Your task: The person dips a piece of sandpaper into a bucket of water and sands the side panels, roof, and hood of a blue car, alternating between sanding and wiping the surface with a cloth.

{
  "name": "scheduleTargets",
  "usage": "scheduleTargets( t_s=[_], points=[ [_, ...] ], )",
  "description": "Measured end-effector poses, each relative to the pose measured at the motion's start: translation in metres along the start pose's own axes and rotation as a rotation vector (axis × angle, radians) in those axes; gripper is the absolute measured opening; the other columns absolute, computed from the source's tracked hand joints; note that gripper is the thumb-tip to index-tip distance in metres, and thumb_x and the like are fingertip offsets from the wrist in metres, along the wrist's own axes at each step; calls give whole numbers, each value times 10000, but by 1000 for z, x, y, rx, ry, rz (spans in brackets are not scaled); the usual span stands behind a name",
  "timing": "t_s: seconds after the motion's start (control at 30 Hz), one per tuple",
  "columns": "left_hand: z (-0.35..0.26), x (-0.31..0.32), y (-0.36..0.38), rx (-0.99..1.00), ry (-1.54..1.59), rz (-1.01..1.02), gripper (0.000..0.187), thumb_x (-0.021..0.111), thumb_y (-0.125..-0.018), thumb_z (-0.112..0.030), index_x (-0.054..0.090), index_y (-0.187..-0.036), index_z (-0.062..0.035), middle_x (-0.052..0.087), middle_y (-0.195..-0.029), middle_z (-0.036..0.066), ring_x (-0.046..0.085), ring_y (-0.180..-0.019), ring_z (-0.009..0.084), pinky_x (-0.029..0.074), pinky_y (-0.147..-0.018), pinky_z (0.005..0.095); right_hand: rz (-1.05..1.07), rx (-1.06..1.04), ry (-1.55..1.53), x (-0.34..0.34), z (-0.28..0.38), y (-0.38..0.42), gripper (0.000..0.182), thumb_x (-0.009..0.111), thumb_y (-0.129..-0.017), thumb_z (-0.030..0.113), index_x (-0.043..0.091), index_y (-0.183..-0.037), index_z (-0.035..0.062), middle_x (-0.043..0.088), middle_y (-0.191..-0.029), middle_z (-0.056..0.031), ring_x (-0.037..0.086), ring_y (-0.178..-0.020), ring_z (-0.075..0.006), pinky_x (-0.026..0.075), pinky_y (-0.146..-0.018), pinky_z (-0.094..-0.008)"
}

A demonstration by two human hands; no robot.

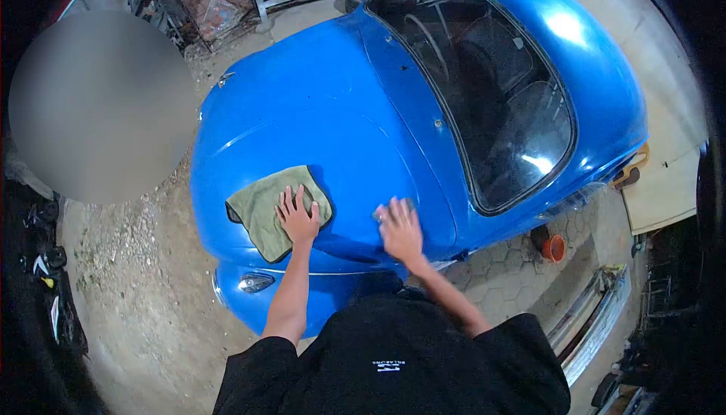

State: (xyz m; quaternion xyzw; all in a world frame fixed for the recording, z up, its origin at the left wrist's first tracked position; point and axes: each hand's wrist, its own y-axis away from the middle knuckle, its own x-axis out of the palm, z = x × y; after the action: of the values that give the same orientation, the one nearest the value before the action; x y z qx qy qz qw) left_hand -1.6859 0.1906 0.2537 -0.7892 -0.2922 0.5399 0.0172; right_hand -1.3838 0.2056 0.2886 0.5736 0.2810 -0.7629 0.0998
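My left hand (pixel 298 217) lies flat, fingers spread, on a green cloth (pixel 265 207) with a dark edge. The cloth is draped over the front hood of a blue car (pixel 302 120), near the side closest to me. To the right, my right hand (pixel 401 232) presses on the same hood, its fingers blurred by motion. Greyish edges show on both sides of those fingertips, as of a small pad under them. Its kind is hidden. Below the cloth is the car's front light (pixel 255 283).
The windshield (pixel 484 90) rises right of the hood. An orange pot (pixel 553 248) stands on the paving beside the car, and long metallic trim pieces (pixel 597 324) lie at the lower right. Gravel ground (pixel 144 286) runs along the left. A blurred round patch covers the upper left.
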Motion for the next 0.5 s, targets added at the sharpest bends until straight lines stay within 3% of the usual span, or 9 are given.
scheduleTargets(
  t_s=[0.1,0.17,0.23,0.3,0.4,0.5],
  points=[
    [4,-6,5,52,-13,31,631,605,-956,-483,502,-1536,-256,349,-1668,100,278,-1549,359,171,-1248,641,-44,-72,-38,1,16,7,531,602,-997,344,554,-1502,189,445,-1609,-186,418,-1475,-399,354,-1187,-572],
    [11,-10,10,102,6,43,659,637,-931,-491,506,-1535,-262,361,-1664,94,288,-1546,351,183,-1248,636,67,36,-38,-16,-13,-18,562,582,-1012,366,515,-1545,201,428,-1623,-184,390,-1494,-406,335,-1197,-573],
    [14,-11,14,128,21,58,656,646,-925,-487,514,-1529,-265,368,-1661,89,291,-1545,347,189,-1249,632,-38,308,238,-16,-60,-61,557,558,-1028,337,490,-1560,189,414,-1628,-202,355,-1505,-446,313,-1205,-589],
    [12,-17,20,106,32,78,642,652,-922,-469,527,-1518,-263,380,-1652,84,304,-1539,340,190,-1260,598,-249,329,203,-8,-117,-99,533,547,-1032,280,488,-1548,158,399,-1625,-240,337,-1498,-499,299,-1206,-616],
    [5,-25,14,79,43,94,631,656,-916,-445,541,-1506,-254,384,-1649,81,314,-1534,337,185,-1269,566,-222,256,240,0,-105,-115,505,526,-1037,263,497,-1528,145,408,-1612,-247,356,-1479,-506,304,-1195,-629],
    [5,-21,11,30,46,110,616,659,-902,-451,569,-1481,-258,407,-1631,69,325,-1525,327,196,-1267,573,92,-27,68,-13,-13,-88,481,565,-1009,291,563,-1467,142,469,-1541,-249,442,-1410,-488,339,-1158,-619]
  ],
)
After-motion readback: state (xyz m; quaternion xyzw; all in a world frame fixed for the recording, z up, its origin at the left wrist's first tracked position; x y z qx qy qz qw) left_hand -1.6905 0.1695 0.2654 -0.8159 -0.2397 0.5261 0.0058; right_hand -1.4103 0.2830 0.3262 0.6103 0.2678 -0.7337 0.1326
